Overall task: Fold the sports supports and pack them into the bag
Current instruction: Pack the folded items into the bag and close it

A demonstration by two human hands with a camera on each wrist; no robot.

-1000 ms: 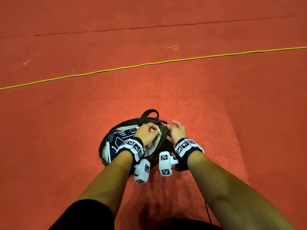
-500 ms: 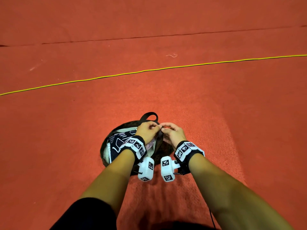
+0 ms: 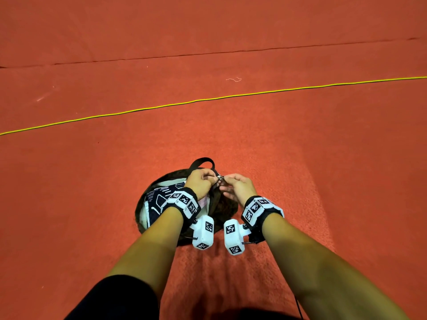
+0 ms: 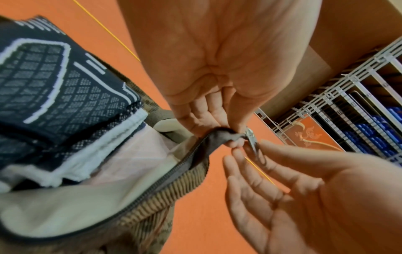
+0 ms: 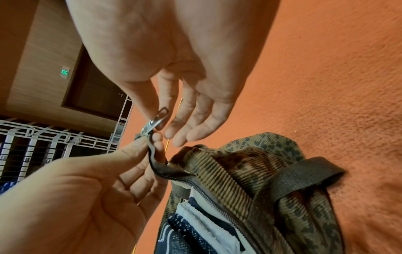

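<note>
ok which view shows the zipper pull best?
Right wrist: the metal zipper pull stands clear against the wall, at the right hand's fingertips. Left wrist shows it edge-on, partly hidden by fingers. Head view shows only a tiny glint.

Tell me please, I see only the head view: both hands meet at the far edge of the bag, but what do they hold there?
Observer: The left hand pinches the dark zipper tail, right beside the metal slider.
Operator: And the right hand?
Observer: Its fingers touch the pull tab and are mostly straight. I cannot confirm a firm pinch.
Operator: Is the zipper closed?
Observer: No. The right wrist view shows the teeth parted from the tail onward, with a navy and white support inside the bag.
</note>
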